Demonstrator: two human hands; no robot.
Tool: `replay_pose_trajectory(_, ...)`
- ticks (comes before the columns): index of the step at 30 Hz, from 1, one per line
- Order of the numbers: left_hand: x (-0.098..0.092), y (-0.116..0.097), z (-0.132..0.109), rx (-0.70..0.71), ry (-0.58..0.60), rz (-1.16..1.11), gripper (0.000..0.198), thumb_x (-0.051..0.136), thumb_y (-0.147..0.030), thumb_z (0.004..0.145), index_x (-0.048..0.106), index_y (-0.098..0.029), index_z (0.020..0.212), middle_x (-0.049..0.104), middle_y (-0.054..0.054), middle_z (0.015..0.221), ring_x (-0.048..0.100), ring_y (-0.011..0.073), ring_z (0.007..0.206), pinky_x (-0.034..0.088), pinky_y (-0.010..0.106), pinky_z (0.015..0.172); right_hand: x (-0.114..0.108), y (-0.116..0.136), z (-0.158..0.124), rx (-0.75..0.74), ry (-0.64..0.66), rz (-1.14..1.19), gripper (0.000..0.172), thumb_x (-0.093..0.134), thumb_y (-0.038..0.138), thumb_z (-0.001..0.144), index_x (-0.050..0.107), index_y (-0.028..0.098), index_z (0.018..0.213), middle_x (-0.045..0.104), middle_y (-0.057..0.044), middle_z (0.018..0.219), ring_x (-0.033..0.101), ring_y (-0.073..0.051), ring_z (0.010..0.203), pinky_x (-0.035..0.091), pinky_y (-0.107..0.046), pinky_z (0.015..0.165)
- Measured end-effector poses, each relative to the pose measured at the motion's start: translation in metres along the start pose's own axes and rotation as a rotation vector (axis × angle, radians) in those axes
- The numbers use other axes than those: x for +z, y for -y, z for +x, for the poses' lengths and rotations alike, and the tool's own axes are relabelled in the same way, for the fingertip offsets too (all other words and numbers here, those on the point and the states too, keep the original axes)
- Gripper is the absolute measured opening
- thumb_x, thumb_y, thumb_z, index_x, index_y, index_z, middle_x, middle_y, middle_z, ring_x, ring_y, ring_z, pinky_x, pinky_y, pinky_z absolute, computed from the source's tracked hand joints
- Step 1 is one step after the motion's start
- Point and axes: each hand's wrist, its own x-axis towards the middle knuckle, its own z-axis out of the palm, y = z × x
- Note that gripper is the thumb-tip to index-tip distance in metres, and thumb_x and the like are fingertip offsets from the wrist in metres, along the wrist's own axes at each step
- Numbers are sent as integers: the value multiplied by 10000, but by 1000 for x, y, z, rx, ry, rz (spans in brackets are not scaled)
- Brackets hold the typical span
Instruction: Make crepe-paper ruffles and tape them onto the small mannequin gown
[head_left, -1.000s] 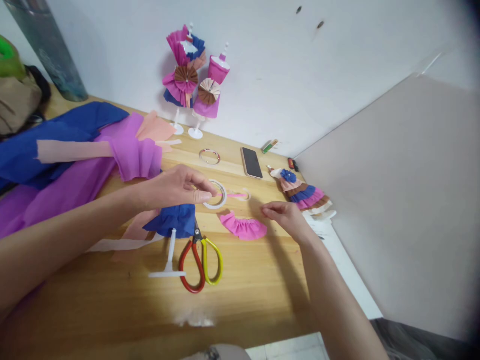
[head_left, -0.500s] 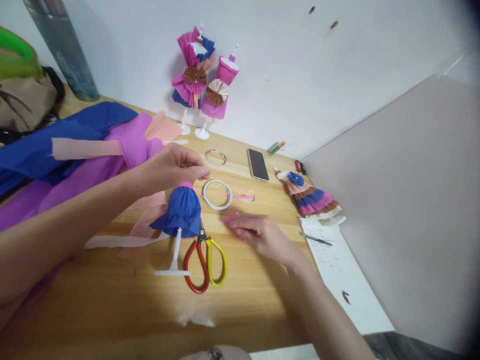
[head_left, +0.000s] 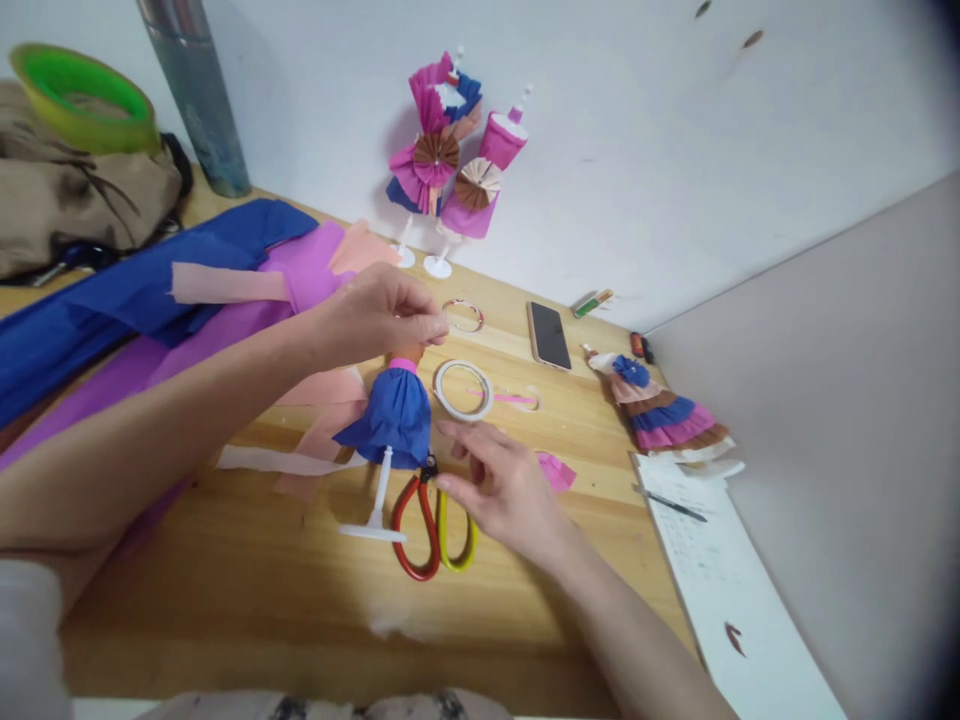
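My left hand is closed at the top of a miniature dress form, which it holds slightly tilted over the table. The form wears a gathered blue crepe-paper skirt with a pink waistband; its white stand shows below, and its upper part is mostly behind my fingers. My right hand has its fingers apart with nothing in them, just right of the skirt. Beneath and beside it are scissors with one red and one yellow handle. A pink paper scrap lies beyond the right hand, and a tape roll above it.
Blue and purple crepe paper is heaped at left, near a bottle and a bag. Two dressed miniature forms stand by the wall. A phone, a striped paper dress and a written sheet lie at right.
My right hand has let go of the pink paper scrap, opened and moved left toward the skirt. My left hand still holds the dress form. The view has swung left.
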Motion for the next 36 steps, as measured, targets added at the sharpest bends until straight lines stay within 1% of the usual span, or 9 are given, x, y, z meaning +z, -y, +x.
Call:
replay_pose_trajectory(4, -2, 1, -4, 161, 33, 258, 185, 590, -136, 815, 715, -83, 689, 615, 4, 599, 562, 116, 620, 429, 237, 617, 25, 18, 19, -64, -95, -290, 561, 678, 419, 860, 577, 146, 1340, 652, -135, 1030, 649, -251, 811, 530, -344, 625)
replay_pose_trajectory(9, 3, -3, -25, 183, 82, 355, 195, 558, -103, 821, 714, -95, 703, 594, -19, 572, 522, 100, 572, 370, 219, 540, 41, 23, 33, -104, -209, -414, 401, 604, 208, 813, 621, 121, 1205, 619, -110, 945, 594, -228, 731, 452, -308, 534)
replay_pose_trajectory(14, 14, 14, -64, 349, 74, 618, 157, 589, -202, 849, 718, -139, 912, 719, 74, 909, 654, 213, 833, 519, 325, 763, 50, 14, 35, -173, -395, -384, 156, 502, 97, 742, 602, 187, 820, 558, -46, 767, 507, -188, 634, 404, -292, 522)
replay_pose_trajectory(16, 21, 24, -79, 433, 110, 707, 260, 611, -207, 829, 679, -154, 1074, 693, 111, 1112, 652, 249, 974, 538, 362, 864, 51, 12, 35, -206, -440, -329, 151, 494, 84, 740, 581, 194, 795, 537, -33, 739, 501, -180, 632, 412, -285, 529)
replay_pose_trajectory(19, 34, 39, -95, 476, 15, 899, 493, 563, -152, 828, 525, -166, 1320, 570, 164, 1364, 608, 323, 1118, 542, 450, 903, 51, 10, 35, -260, -490, -246, 188, 493, 66, 763, 602, 184, 861, 546, -41, 769, 533, -183, 680, 461, -281, 566)
replay_pose_trajectory(23, 46, 55, -102, 579, -190, 1137, 417, 446, -67, 893, 460, -90, 1309, 621, 188, 1226, 641, 308, 1050, 574, 414, 837, 53, 8, 33, -359, -562, -175, 246, 486, 44, 821, 634, 156, 981, 579, -73, 837, 571, -186, 744, 518, -288, 623)
replay_pose_trajectory(26, 46, 64, -105, 674, -286, 1148, 402, 397, -47, 901, 434, -83, 1300, 636, 138, 1053, 657, 236, 879, 569, 308, 656, 54, 5, 30, -398, -585, -156, 252, 503, 46, 840, 637, 155, 1023, 596, -79, 859, 587, -183, 756, 531, -290, 628)
replay_pose_trajectory(32, 42, 76, -114, 611, -203, 1063, 492, 381, -55, 899, 392, -131, 1385, 603, 101, 976, 640, 215, 851, 530, 262, 560, 50, 12, 25, -561, -615, -117, 164, 560, 100, 853, 668, 135, 973, 587, -58, 773, 552, -161, 669, 471, -284, 551)
replay_pose_trajectory(36, 40, 70, -116, 661, -192, 1127, 387, 388, -65, 935, 453, -100, 1315, 617, 109, 976, 621, 217, 840, 560, 309, 660, 48, 31, 15, -792, -441, -84, 194, 520, 212, 914, 676, 128, 835, 534, -2, 627, 445, -133, 532, 352, -301, 464)
